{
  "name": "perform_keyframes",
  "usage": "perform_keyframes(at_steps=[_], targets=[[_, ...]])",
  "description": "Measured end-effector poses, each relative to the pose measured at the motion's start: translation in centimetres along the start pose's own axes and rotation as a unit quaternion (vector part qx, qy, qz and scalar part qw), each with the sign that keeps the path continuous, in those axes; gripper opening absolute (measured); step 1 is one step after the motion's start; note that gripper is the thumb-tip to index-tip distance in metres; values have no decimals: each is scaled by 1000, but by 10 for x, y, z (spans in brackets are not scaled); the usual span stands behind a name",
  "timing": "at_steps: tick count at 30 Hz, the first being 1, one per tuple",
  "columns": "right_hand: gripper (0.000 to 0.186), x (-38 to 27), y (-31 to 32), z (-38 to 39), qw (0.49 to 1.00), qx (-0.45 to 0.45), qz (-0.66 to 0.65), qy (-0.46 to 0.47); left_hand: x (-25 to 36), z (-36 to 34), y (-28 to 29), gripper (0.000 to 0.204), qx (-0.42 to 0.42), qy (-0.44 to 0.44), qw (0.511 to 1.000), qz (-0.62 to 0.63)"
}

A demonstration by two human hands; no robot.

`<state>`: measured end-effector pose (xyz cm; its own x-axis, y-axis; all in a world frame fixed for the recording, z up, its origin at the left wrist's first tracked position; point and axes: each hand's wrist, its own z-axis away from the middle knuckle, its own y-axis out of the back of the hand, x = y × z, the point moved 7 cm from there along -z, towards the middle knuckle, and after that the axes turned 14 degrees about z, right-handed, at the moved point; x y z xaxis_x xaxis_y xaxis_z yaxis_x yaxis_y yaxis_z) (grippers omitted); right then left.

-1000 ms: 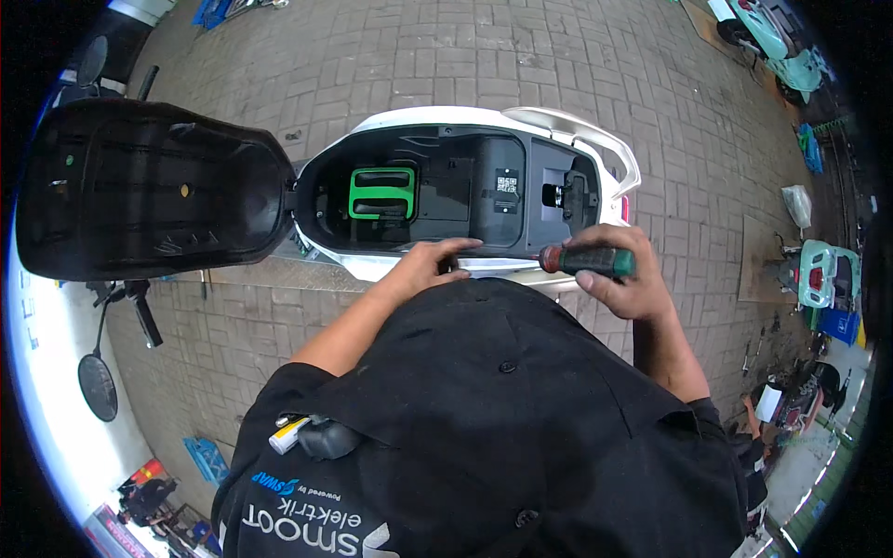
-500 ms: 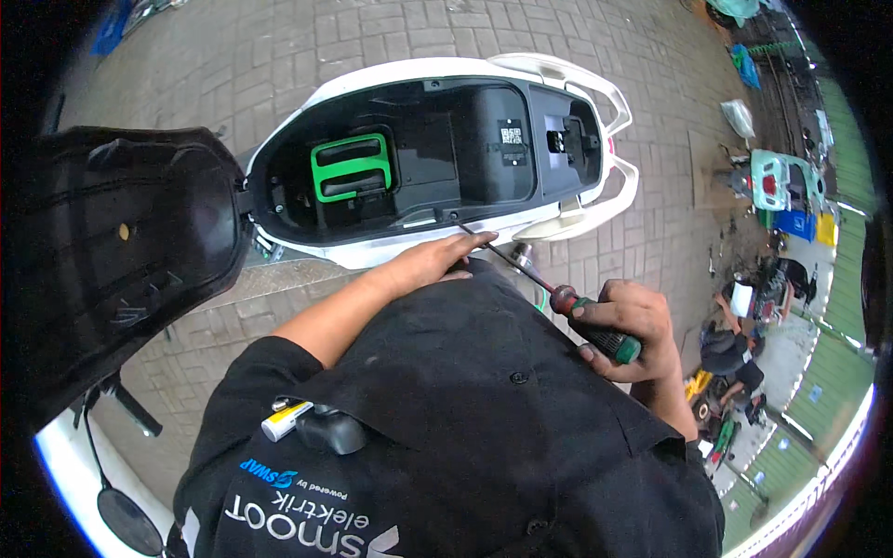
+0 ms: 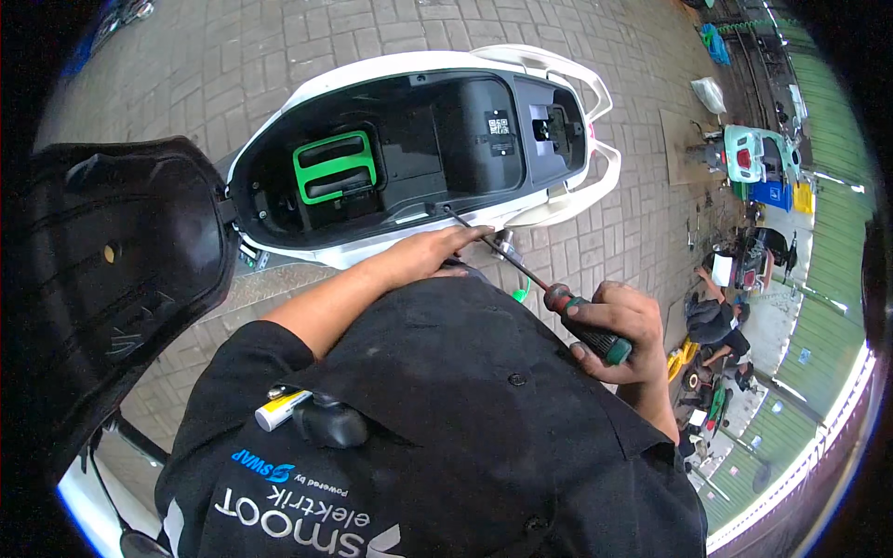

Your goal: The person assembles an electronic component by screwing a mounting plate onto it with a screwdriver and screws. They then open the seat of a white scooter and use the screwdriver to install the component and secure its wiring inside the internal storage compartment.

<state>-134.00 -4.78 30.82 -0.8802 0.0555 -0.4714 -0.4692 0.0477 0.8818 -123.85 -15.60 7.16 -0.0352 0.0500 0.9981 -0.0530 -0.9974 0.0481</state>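
Presently: our right hand [image 3: 621, 325] clasps the screwdriver [image 3: 535, 284], tip at the compartment rim [image 3: 437, 212]; left hand [image 3: 437, 253] flat, holding nothing; fastening unfinished.

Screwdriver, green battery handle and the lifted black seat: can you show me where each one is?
screwdriver [image 3: 588, 325]: head view, on its red and green grip in the right hand.
green battery handle [image 3: 336, 166]: head view, on its green frame.
black seat [image 3: 112, 270]: head view, on its underside.

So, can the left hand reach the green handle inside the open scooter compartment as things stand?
Probably yes. The left hand rests at the compartment's near rim, guiding the screwdriver held by the right hand. The green handle lies just beyond, uncovered, with nothing between. The raised seat stands off to the side.
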Motion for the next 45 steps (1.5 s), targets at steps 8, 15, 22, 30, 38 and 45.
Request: perform_keyframes(at_steps=[8,15,22,30,38,45], targets=[[34,-6,-7,-6,1000,-12,10,2,-8,3,5,77,6,-16,1000,-15],[36,-11,-4,-4,1000,-13,18,1,1,0,7,77,-39,20,999,17],[35,-14,-7,-3,1000,-11,18,-3,-4,1,6,77,-54,43,997,21],[33,-19,-8,-4,1000,-10,20,-1,3,1,8,81,-58,33,998,10],[34,-18,-8,-1,1000,-12,22,-6,7,1,7,81,-50,12,999,6],[35,-17,-8,0,1000,-17,22,-11,2,2,7,80,-34,-15,999,3]])
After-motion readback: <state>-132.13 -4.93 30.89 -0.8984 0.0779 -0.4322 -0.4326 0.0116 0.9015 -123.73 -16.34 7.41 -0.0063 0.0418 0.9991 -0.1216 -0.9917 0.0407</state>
